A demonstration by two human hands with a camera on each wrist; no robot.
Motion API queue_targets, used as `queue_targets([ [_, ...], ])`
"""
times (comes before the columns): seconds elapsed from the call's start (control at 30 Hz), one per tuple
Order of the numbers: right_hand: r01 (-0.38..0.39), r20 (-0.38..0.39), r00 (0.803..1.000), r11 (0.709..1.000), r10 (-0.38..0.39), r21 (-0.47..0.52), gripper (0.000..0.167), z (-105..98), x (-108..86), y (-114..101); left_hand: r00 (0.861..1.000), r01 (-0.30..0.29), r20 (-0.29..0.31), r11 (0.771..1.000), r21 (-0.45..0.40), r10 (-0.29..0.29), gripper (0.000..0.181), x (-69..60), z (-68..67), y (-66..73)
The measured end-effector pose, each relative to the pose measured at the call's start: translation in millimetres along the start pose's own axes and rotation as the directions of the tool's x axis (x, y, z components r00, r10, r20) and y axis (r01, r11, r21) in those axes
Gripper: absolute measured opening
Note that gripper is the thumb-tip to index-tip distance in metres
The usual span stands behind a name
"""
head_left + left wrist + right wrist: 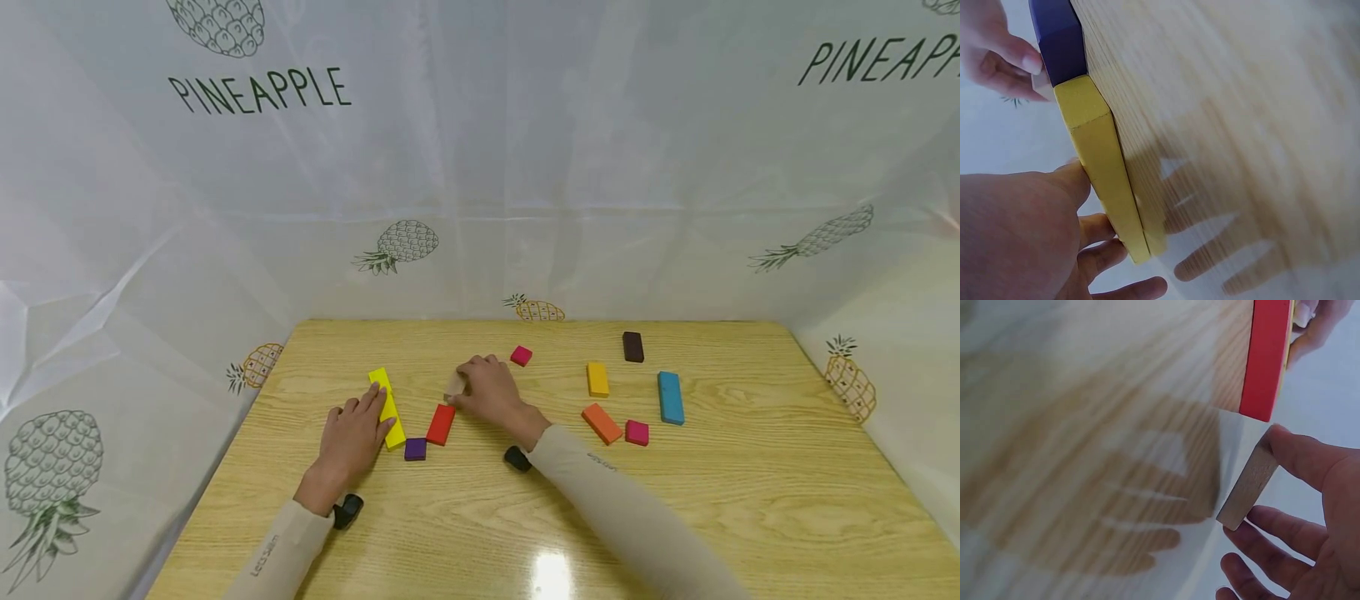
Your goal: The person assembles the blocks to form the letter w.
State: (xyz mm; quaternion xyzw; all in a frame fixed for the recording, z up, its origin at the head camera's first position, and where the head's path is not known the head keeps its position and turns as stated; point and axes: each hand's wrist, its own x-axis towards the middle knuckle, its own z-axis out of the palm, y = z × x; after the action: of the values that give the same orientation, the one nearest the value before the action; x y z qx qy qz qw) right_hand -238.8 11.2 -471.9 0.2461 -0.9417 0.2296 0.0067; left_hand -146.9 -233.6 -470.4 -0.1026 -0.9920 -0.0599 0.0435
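Note:
Two yellow blocks (392, 436) lie end to end in a slanting line on the left part of the table. My left hand (352, 435) rests on them, its thumb and fingertips touching the yellow surface. Beside their near end sits a small purple block (416, 449), with a red block (441, 424) just to its right. Just beyond the red block, my right hand (489, 390) pinches a plain wooden block (1249, 487) between thumb and fingers. In the right wrist view that block stands at an angle near the red block's end, apart from it.
Right of my hands lie a dark brown block (633, 347), a yellow-orange block (597, 379), an orange block (602, 423), a blue block (671, 397) and a small pink block (637, 432). Another pink block (521, 356) is beyond my right hand. A printed sheet (480, 167) hangs behind the table.

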Motion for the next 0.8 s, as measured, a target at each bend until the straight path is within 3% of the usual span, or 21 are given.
queue_targets([
  [0.3, -0.008, -0.013, 1.0, 1.0, 0.009, 0.008, 0.048, 7.0, 1.9, -1.1, 1.0, 0.0, 0.008, 1.0, 0.004, 0.0, 0.055, 0.5, -1.1, 0.5],
  [0.8, 0.05, -0.004, 0.999, 0.998, -0.05, -0.033, 0.043, 8.8, -2.4, -3.7, 1.0, 0.0, 0.018, 1.0, 0.013, 0.0, 0.054, 0.8, -0.6, -0.4],
])
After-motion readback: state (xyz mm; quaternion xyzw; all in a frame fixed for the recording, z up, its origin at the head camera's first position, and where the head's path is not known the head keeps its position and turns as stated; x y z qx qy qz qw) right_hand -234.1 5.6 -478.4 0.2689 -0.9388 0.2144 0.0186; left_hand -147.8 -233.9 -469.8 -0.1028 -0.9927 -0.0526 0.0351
